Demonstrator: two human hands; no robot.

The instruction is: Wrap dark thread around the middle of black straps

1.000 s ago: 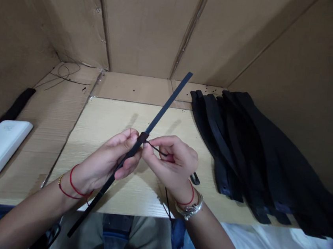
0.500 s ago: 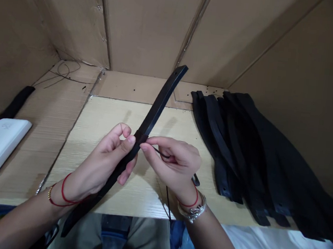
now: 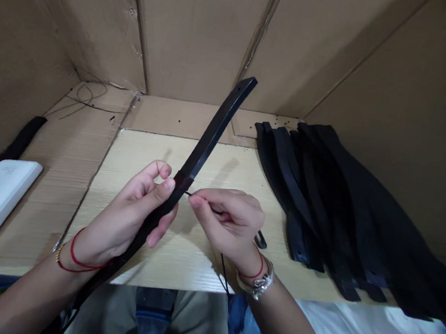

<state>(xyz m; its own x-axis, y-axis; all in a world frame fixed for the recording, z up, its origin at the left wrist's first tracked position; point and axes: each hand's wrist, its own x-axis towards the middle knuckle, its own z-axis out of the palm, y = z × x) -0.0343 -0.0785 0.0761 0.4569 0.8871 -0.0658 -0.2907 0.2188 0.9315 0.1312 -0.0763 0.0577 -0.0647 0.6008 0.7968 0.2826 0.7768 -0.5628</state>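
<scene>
The cardboard wall (image 3: 200,37) stands behind everything, and before it lies the pale tabletop (image 3: 128,162). On the right side of this tabletop the pile of black strips (image 3: 323,199) rests the same as one second ago. The held black strip (image 3: 214,134) is in the air above the tabletop, tilted, its upper end leaning away to the right. One second ago it showed its narrow edge; now it shows its broad face. The left hand (image 3: 143,201) holds this strip between thumb and fingers, and is a little more to the left than half a second ago. The right hand (image 3: 229,221) is closed narrowly, with thumb and forefinger pinching the thin cord. The white device (image 3: 0,199) lies at the left. The dark brown wrapping (image 3: 183,180) goes around the strip. From beside it, a short piece of thin cord (image 3: 188,193) reaches the right fingertips.
</scene>
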